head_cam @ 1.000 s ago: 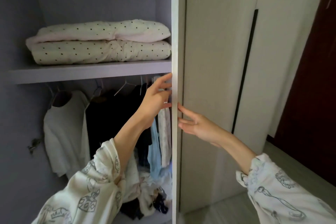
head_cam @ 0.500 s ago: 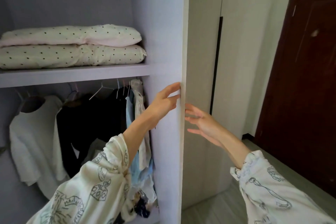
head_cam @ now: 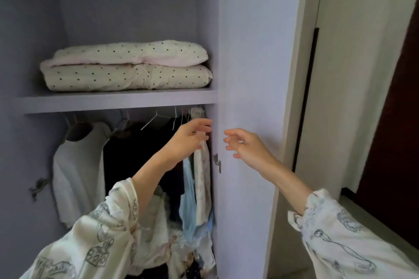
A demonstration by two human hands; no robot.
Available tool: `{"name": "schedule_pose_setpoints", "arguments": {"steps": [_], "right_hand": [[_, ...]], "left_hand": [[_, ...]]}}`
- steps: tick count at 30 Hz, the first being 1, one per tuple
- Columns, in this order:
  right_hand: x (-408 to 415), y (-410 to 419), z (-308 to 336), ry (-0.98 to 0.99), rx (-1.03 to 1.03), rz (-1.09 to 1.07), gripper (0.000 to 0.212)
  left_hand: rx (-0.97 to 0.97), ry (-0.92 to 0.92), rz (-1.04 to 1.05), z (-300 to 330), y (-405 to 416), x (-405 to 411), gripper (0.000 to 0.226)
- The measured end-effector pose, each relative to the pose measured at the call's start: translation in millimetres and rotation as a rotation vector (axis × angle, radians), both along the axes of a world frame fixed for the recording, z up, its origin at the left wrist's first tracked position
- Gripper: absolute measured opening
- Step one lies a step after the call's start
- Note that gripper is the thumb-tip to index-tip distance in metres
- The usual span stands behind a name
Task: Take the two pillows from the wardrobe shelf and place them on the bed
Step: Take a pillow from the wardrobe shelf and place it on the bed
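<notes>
Two cream pillows with black dots lie stacked on the wardrobe shelf [head_cam: 118, 99]: the upper pillow [head_cam: 127, 53] rests on the lower pillow [head_cam: 127, 78]. My left hand [head_cam: 189, 137] is raised below the shelf, in front of the hanging clothes, fingers apart and empty. My right hand [head_cam: 246, 146] hovers in front of the open wardrobe door [head_cam: 254, 52], fingers loosely spread, holding nothing. Both hands are well below the pillows. The bed is out of view.
Under the shelf hang a white top [head_cam: 77, 165], dark garments [head_cam: 140, 154] and a light blue garment [head_cam: 188, 199] on hangers. A door hinge [head_cam: 217, 162] sits beside my right hand. A dark brown room door [head_cam: 399, 120] stands at the right.
The wardrobe door has swung wide open to the right. Both hands have come off its edge and now hover free, and the view has turned towards the shelf.
</notes>
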State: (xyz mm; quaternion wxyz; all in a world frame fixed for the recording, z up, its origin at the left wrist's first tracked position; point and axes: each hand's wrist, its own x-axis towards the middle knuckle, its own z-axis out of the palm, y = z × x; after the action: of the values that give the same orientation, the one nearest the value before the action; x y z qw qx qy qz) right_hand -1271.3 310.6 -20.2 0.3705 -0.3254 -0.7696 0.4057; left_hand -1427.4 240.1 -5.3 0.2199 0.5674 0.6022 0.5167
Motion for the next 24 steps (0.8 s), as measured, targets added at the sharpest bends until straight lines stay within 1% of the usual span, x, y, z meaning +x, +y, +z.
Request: {"name": "schedule_pose_setpoints", "arguments": {"steps": [8,15,21,24], "right_hand": [[-143.4,46.6,25.6,-0.018,0.124,0.077,0.031],[-276.8,98.9,65.6,-0.03,0.348,0.066,0.037],[-346.8,142.4,103.1,-0.081,0.556,-0.021,0.043],[-371.8,168.3,120.6,-0.122,0.671,-0.063,0.045]], "left_hand": [[0.024,0.18,0.208,17.5,11.0,-133.3,0.038],[0.115,0.292,0.296,44.3,37.2,-274.0,0.037],[0.181,0.467,0.376,80.7,77.9,-362.5,0.035],[0.228,0.634,0.422,95.4,107.6,-391.4,0.039]]}}
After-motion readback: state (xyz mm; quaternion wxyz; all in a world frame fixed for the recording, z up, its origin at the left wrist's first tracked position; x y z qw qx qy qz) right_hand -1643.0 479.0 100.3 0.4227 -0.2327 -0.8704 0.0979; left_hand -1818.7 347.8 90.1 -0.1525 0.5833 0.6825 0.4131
